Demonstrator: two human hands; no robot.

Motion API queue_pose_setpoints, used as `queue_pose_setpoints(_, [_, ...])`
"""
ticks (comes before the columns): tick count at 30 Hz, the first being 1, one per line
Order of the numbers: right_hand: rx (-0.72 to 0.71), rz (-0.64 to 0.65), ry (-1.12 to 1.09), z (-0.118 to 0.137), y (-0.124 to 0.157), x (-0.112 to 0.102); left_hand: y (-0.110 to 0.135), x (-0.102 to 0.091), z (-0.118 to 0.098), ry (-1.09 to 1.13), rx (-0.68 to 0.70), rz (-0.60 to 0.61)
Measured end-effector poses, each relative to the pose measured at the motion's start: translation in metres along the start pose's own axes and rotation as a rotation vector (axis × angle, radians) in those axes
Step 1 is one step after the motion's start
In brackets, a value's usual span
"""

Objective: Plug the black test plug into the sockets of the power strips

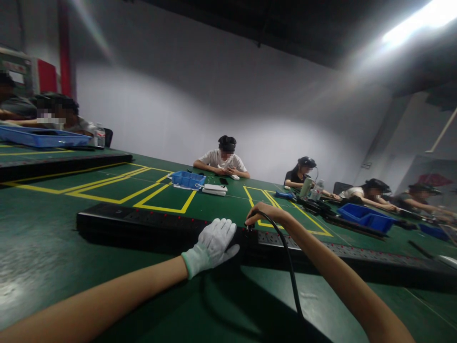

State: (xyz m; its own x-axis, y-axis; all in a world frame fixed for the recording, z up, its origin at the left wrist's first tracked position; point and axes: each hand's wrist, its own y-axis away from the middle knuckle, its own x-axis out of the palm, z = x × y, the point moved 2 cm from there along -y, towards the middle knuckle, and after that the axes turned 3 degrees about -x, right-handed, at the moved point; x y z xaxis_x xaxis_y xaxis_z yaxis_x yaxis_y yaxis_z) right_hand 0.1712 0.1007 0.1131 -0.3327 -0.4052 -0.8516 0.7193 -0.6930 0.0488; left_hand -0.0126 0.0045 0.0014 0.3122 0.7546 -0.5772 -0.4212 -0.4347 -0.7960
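A long black power strip (143, 224) runs across the green table (46, 247) in front of me. My left hand (214, 243), in a white glove, lies flat on top of the strip with its fingers stretched out. My bare right hand (262, 214) is bent down at the wrist, its fingers pinched on a black plug (249, 228) at the strip's sockets. The plug's black cable (291, 271) arcs over my right wrist and runs down toward me.
Yellow lines mark boxes on the table. A blue tray (188, 179) and a white box (214, 189) lie beyond the strip. Several people sit at the far side, with blue bins (364, 216) and bottles at the right. Another blue tray (39, 137) stands far left.
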Motion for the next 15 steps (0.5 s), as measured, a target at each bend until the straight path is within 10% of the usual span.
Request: queue_pose_setpoints(15, [0.029,-0.125,0.096,0.010,-0.009,0.012,-0.001,-0.005,-0.002,-0.022,0.016,-0.023])
